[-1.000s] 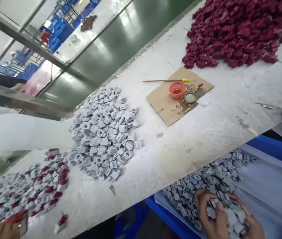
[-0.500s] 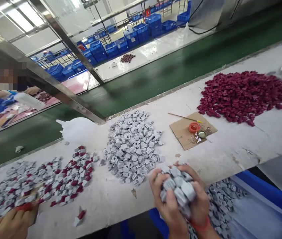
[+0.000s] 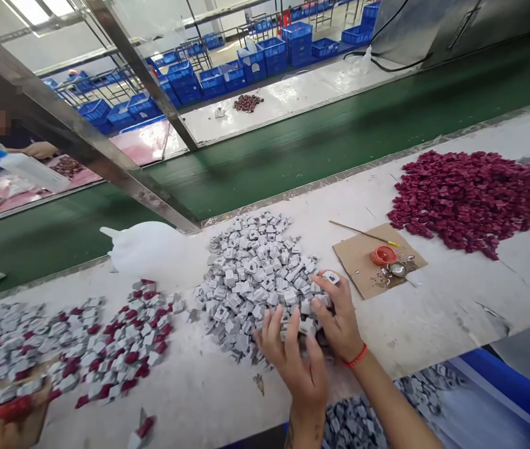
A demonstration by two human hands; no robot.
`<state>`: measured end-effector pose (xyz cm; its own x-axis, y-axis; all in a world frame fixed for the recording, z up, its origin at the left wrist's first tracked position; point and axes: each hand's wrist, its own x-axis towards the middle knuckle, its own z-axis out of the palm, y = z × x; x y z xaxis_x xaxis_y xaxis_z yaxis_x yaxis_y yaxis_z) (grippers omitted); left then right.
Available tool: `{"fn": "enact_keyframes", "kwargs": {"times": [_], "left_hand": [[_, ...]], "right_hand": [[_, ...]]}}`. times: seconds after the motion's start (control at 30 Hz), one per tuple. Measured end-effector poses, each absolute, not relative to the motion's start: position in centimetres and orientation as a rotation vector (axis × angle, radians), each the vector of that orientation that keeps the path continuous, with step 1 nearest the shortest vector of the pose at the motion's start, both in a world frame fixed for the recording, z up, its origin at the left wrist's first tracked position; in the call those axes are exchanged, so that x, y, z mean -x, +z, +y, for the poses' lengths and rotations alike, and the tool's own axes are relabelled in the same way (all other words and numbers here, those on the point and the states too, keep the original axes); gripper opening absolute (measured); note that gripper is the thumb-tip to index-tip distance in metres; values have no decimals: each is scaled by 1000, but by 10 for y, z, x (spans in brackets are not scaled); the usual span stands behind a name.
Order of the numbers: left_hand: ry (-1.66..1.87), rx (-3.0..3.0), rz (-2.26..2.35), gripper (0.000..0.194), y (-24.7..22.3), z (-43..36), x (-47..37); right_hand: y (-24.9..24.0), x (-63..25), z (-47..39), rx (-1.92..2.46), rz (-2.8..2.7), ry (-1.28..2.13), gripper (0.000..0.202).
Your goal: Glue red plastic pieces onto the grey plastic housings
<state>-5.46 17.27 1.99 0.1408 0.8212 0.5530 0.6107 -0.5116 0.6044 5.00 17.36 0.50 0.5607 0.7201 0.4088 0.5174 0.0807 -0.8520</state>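
A large pile of small grey blocks (image 3: pixel 250 274) lies on the white table. At its near right edge is my left hand (image 3: pixel 295 362), fingers spread over some blocks. Beside it, my right hand (image 3: pixel 340 315), with a red band at the wrist, has its fingers apart and curved against the pile. One grey block with a dark hole (image 3: pixel 331 277) rests on top of the right fingers. Blocks between the two palms are partly hidden.
Cardboard (image 3: pixel 358 265) holds a red pot (image 3: pixel 383 254) and a brush. Dark red pieces (image 3: pixel 471 196) are heaped right; mixed grey-red pieces (image 3: pixel 129 337) lie left, near a co-worker's hand (image 3: pixel 3 430). A blue bin (image 3: pixel 512 368) of grey blocks stands below the edge.
Both hands have moved up and left from the table's edge to the grey pile. They have parted, and the cupped load of blocks is now at the pile. The camera view has shifted slightly.
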Motion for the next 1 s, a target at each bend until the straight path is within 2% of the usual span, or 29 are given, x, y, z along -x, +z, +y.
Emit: {"fn": "enact_keyframes", "kwargs": {"times": [0.07,0.17,0.23,0.43,0.6,0.8,1.0], "left_hand": [[1179,-2291,1457,42,17,162,70],[803,-2415,1670,85,9,151,89],[630,-2401,1766,99,6,149,92],[675,-2303,1829,78,13,161,61],[743,-2212,1874,74,13,161,42],[926,-2173,1861,52,16,159,89],[925,-2020,1959,66,13,207,149]], "right_hand": [[5,-58,171,1607,-1166,182,37],[4,-67,165,1659,-1244,144,41],[4,-71,160,1693,-1272,143,42],[1,-73,142,1773,-1263,148,46],[2,-57,117,1837,-1325,144,51],[0,-40,117,1974,-1491,28,66],[2,-32,154,2049,-1375,-108,52]]}}
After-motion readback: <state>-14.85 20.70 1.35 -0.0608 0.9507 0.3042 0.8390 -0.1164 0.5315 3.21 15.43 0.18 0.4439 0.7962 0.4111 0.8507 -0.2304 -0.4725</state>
